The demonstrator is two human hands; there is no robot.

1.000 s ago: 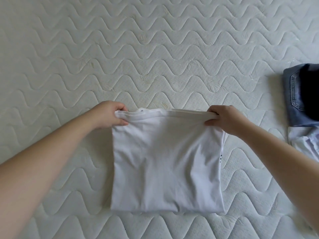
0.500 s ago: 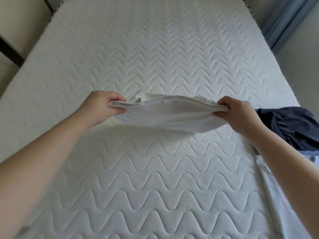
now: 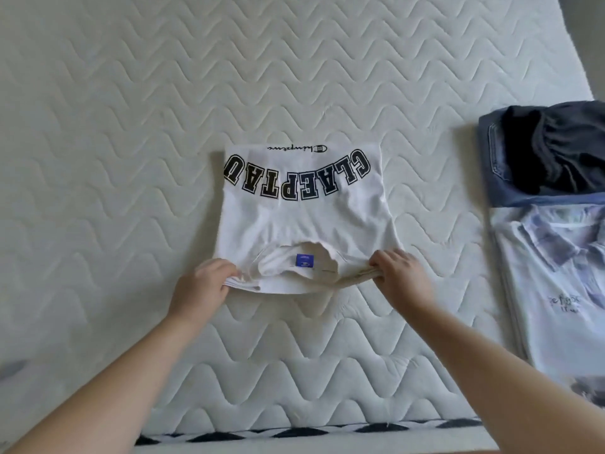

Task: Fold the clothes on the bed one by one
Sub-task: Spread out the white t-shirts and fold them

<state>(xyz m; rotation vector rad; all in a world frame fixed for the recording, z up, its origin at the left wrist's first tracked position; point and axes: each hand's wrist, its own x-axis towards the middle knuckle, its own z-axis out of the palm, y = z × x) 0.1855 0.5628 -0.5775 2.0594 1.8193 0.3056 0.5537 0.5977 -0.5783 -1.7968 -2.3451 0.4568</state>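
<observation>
from the head view, the white t-shirt [image 3: 304,221] is now flipped print-side up: a second ago it lay plain side up, half a second ago it was lifted clear of the bed [image 3: 131,126], and now it lies flat mid-bed with its black lettering upside down and the collar label toward the person. the left hand [image 3: 200,287] and right hand [image 3: 401,277] each pinch a near corner of the shirt, so each grip is closed on cloth. i'd judge this shirt is folded and being set down, nearly done.

counting: one shirt in hand, two hands. to the right, one jeans pile [image 3: 491,165] with one dark garment [image 3: 556,149] on top, and one pale polo shirt [image 3: 556,290] lying beside it.
</observation>
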